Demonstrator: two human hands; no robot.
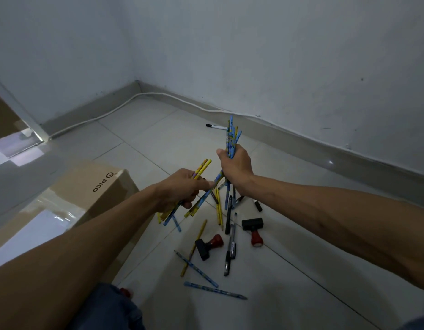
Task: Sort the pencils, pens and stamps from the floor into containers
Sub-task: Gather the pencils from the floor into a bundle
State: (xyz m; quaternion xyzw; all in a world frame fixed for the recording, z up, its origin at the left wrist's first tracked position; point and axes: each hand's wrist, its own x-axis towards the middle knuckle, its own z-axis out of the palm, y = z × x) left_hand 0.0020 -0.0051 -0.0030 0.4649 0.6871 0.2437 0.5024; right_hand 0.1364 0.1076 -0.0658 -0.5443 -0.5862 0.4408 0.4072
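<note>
So both hands [180,186] [234,165] are mid-gathering, fingers [238,151] clenched on pencil bunches [231,136]; pens [231,248] and stamps [252,225] below them probably come next.

Pretty bare room corner here. Two pale, bluish-white walls [277,55] meet at the back, a bit scuffed with small dark marks on the right one. A grey-beige skirting board [301,141] runs along the bottom of both, and a thin white cable [158,95] lies along it, following the corner round. The floor [301,258] is big glossy light-grey tiles with dark grout lines, shiny enough to catch bright reflections on the left. A cardboard box [99,186] printed with "PICO" sits on the left, its top glossy with tape. At far left there's a white frame edge [15,103], maybe a door. The light is dim and cool overall.
</note>
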